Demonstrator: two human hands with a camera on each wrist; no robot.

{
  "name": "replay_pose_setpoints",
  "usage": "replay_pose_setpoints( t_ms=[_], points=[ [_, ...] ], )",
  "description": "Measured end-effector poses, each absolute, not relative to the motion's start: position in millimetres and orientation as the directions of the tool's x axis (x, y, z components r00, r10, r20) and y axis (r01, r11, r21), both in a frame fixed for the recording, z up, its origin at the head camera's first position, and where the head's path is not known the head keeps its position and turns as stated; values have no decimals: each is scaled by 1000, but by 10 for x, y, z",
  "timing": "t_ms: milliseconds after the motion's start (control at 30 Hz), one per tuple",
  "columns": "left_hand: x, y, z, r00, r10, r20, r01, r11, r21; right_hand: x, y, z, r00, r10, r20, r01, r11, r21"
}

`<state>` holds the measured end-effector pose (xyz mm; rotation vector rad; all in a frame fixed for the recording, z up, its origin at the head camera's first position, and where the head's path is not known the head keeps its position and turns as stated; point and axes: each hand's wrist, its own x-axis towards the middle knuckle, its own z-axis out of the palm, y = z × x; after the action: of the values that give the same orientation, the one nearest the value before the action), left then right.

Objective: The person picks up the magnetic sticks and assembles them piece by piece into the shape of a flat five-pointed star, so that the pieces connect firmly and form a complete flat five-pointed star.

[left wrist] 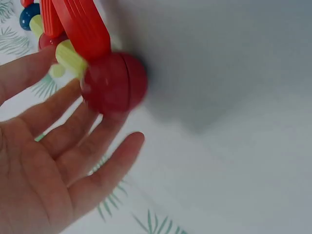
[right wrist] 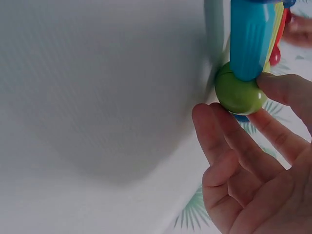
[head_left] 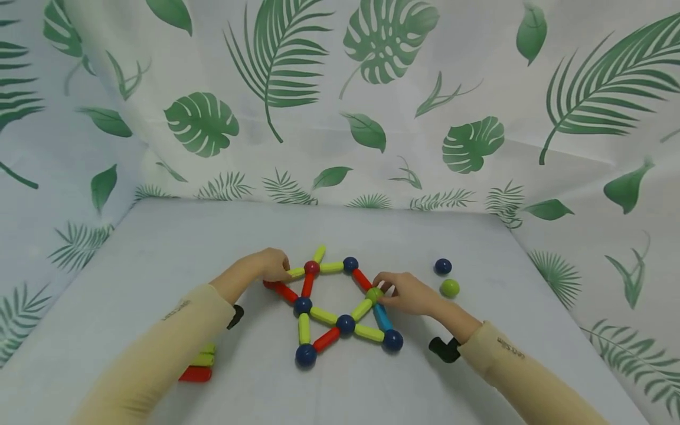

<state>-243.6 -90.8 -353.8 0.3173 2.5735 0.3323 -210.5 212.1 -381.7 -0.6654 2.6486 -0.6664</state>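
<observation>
A flat frame of toy building rods and balls lies on the table, with dark blue balls [head_left: 346, 324], red rods [head_left: 326, 340] and yellow-green rods [head_left: 369, 333]. At its left corner my left hand [head_left: 272, 264] touches a red ball [left wrist: 112, 83] with nearly straight, spread fingers. A yellow-green rod [left wrist: 70, 57] runs from that ball beside the thumb and index finger. On the right side, my right hand [head_left: 408, 293] pinches a green ball [right wrist: 240, 90] between thumb and index finger. A light blue rod [right wrist: 251, 39] joins that ball to a dark blue ball [head_left: 392, 340].
A loose dark blue ball [head_left: 443, 267] and a loose green ball [head_left: 450, 288] lie right of the frame. Spare yellow-green rods [head_left: 204, 359] and a red rod [head_left: 196, 374] sit at the left, partly behind the left sleeve. Leaf-print cloth [head_left: 319, 147] stands behind the table.
</observation>
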Motion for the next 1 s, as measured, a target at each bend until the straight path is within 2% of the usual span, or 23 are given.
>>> replay_pose_setpoints(
  t_ms=[267, 500, 1000],
  points=[
    [-2154, -1139, -3542, -819, 383, -427, 230, 901, 367, -2308, 2015, -3758, -827, -531, -184, -404, 790, -461],
    [-1854, -1150, -3555, -812, 432, -393, 261, 870, 418, -2428, 1931, -3757, -827, -534, -175, -423, 797, -431],
    [-1417, -991, -3603, -882, 356, -309, 190, 868, 458, -2598, 1791, -3826, -822, -552, -141, -470, 797, -378]
  ],
)
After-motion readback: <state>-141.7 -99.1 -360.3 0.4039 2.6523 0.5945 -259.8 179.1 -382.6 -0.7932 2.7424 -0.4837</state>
